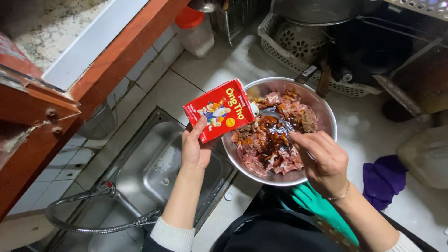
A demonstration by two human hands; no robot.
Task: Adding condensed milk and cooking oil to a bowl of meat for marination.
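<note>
1. The red rectangular paper carton [219,116] is tilted, its long axis running from lower left to upper right, with its upper right corner over the rim of the round stainless-steel bowl [326,112].
2. The left hand [195,148] grasps the carton from below — thumb on the printed front face, fingers behind it.
3. The right hand [322,158] is closed on the handle of a metal spoon [269,112]; the spoon's scoop lies in the bowl just beside the carton's corner.
4. The bowl holds sliced raw pink meat [270,140] with dark brown sauce over its middle. It stands on the pale tiled counter [186,84].
5. Edges: the bowl's left rim sits right by the stainless-steel sink basin [158,172] — the carton hangs partly above that basin. A wooden window frame [93,79] borders the far left.
6. Open room: bare counter lies beyond the carton, toward a white plastic basket [298,46]. A purple cloth [382,179] lies right of the bowl, well apart from the carton.
</note>
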